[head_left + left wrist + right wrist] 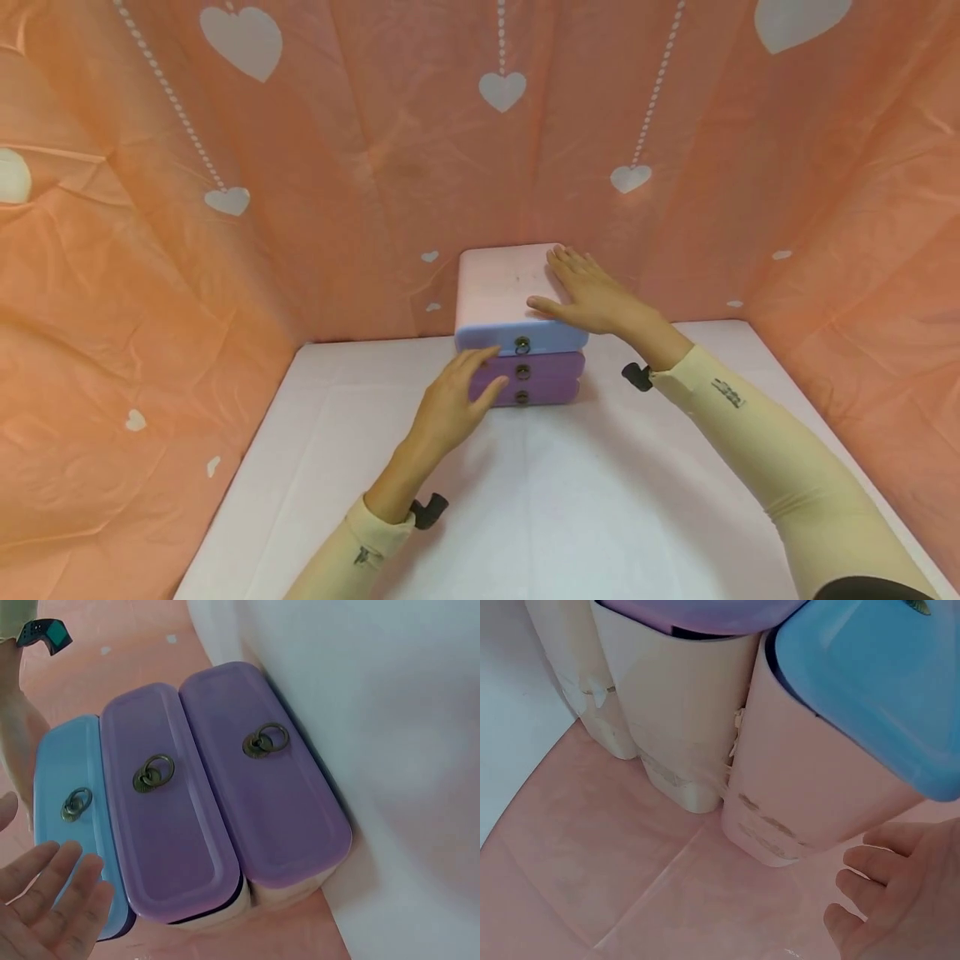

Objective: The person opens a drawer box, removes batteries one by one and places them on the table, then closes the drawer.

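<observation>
A small stacked drawer chest has a pink top [495,287], a blue top drawer [487,338] and two purple drawers beneath, a middle one [176,832] and a bottom one [277,810]. All look pushed in, each with a brass ring pull [154,774]. My right hand [592,298] lies on the right side of the pink top, fingers spread. In front of the chest's left side is my left hand [447,402], fingers loosely bent and holding nothing. Whether its fingertips touch the drawer fronts I cannot tell.
The chest stands on a white-covered table [570,517], close to the back orange cloth [360,275] printed with white hearts. Cloth walls also rise at left and right. Black wrist cameras [429,511] sit on both cream sleeves [750,425]. Cream-coloured casings [682,712] show beside the pink one.
</observation>
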`<action>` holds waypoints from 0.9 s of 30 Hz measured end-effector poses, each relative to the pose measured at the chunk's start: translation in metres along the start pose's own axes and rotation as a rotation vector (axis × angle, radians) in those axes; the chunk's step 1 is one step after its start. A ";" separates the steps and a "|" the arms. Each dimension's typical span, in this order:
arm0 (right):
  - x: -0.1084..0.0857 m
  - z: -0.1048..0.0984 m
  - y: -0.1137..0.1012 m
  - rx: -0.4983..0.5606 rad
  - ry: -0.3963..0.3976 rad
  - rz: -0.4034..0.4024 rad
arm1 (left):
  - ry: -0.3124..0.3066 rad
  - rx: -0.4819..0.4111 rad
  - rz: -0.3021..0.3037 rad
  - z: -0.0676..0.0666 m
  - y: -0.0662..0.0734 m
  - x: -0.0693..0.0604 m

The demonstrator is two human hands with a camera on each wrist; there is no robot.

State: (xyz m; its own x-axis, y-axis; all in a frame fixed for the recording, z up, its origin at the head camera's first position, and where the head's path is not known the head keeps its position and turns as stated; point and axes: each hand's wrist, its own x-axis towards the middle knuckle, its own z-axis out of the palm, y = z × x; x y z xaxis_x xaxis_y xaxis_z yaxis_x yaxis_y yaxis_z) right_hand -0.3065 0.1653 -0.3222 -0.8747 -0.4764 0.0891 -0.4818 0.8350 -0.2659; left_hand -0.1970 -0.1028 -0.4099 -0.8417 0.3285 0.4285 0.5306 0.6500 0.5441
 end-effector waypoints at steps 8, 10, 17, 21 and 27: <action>0.010 0.000 -0.003 0.010 -0.026 0.013 | -0.001 -0.058 -0.034 0.005 0.003 0.006; 0.012 -0.001 -0.004 0.020 -0.032 0.014 | -0.003 -0.064 -0.039 0.007 0.004 0.007; 0.022 -0.001 -0.006 0.035 -0.054 0.036 | 0.000 -0.073 -0.050 0.012 0.007 0.013; 0.027 -0.001 -0.006 0.055 -0.057 0.058 | 0.003 -0.082 -0.064 0.014 0.008 0.016; 0.033 0.002 -0.004 0.058 -0.071 0.073 | -0.004 -0.096 -0.084 0.019 0.009 0.018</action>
State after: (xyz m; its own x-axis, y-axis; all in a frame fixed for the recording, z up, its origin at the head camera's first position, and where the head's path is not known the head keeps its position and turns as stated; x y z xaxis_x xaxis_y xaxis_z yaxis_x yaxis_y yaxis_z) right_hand -0.3334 0.1453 -0.3202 -0.9006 -0.4347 -0.0001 -0.4110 0.8518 -0.3249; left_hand -0.2094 -0.0779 -0.4109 -0.8838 0.2788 0.3758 0.4654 0.6069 0.6443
